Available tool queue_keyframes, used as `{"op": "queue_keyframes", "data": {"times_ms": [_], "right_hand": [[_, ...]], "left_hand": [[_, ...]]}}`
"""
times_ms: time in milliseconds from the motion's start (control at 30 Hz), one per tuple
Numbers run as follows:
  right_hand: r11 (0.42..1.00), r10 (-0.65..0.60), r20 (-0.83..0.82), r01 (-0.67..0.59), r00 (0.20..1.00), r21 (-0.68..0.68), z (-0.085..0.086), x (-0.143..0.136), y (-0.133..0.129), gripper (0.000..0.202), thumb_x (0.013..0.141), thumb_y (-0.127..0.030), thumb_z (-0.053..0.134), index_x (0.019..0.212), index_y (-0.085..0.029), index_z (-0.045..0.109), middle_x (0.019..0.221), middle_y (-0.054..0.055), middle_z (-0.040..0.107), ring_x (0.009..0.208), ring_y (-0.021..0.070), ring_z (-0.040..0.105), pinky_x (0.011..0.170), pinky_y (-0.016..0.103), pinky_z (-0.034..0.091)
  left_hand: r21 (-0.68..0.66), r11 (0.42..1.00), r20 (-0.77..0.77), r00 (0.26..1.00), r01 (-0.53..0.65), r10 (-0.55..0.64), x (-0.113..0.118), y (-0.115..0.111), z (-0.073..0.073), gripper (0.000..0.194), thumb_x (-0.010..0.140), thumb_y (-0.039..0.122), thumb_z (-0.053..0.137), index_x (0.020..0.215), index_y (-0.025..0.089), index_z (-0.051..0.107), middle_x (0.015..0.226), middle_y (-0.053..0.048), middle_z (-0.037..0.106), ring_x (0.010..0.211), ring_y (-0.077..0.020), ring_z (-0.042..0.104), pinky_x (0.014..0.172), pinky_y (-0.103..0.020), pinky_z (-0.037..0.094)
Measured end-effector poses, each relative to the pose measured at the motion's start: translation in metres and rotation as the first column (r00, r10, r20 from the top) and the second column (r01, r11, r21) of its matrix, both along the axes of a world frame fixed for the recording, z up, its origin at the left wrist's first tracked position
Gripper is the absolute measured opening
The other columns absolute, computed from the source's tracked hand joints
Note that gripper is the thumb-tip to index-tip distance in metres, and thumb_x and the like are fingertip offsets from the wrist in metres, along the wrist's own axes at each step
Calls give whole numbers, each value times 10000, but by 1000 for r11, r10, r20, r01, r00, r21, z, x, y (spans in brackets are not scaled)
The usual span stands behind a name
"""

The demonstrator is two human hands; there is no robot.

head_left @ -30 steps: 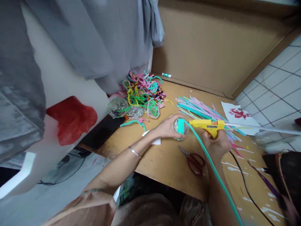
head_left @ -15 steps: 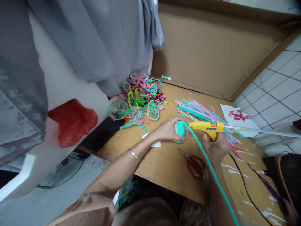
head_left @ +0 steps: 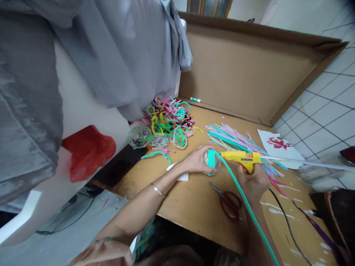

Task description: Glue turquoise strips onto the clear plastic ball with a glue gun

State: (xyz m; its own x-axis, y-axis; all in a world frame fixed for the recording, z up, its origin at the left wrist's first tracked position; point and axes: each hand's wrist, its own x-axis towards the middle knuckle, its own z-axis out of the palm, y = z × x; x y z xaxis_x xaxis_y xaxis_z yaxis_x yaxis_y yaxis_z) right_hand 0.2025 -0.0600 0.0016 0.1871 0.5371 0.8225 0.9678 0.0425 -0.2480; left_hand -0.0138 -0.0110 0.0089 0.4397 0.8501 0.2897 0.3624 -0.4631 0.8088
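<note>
My left hand (head_left: 200, 159) is closed around a small clear round piece (head_left: 217, 165) that has turquoise strips across its face. From its top edge a long turquoise pipe cleaner (head_left: 237, 184) runs down to the right, past my right wrist. In my right hand (head_left: 253, 181) is a yellow hot glue gun (head_left: 241, 157), its nozzle pointing left at the upper edge of the round piece. A clear glue stick (head_left: 291, 161) juts from the back of the gun. Whether the nozzle touches the piece I cannot tell.
Scissors with red handles (head_left: 230, 205) lie below my hands. A heap of colourful pipe cleaner pieces (head_left: 166, 114) sits at the back left; straight pipe cleaners (head_left: 230, 135) lie behind the gun. A cardboard panel (head_left: 227, 70) stands at the back. The black cord (head_left: 287, 218) crosses the right side.
The camera view has tilted up slightly, so the table sits lower. Both hands keep their hold, with the glue gun's nozzle still at the round piece.
</note>
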Motion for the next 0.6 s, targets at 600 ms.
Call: {"op": "queue_keyframes", "data": {"times_ms": [600], "right_hand": [[998,-19,-11,18,1000,-52,3,-2,-3,161,786,-357,545,735,-216,487,654,-3,501,601,157,453,577,278,306]], "left_hand": [[16,1000,-40,999,-18,18,1,0,0,811,546,404,823,1266,206,507,1243,-93,562,1159,-290,557,1034,-429,432]]}}
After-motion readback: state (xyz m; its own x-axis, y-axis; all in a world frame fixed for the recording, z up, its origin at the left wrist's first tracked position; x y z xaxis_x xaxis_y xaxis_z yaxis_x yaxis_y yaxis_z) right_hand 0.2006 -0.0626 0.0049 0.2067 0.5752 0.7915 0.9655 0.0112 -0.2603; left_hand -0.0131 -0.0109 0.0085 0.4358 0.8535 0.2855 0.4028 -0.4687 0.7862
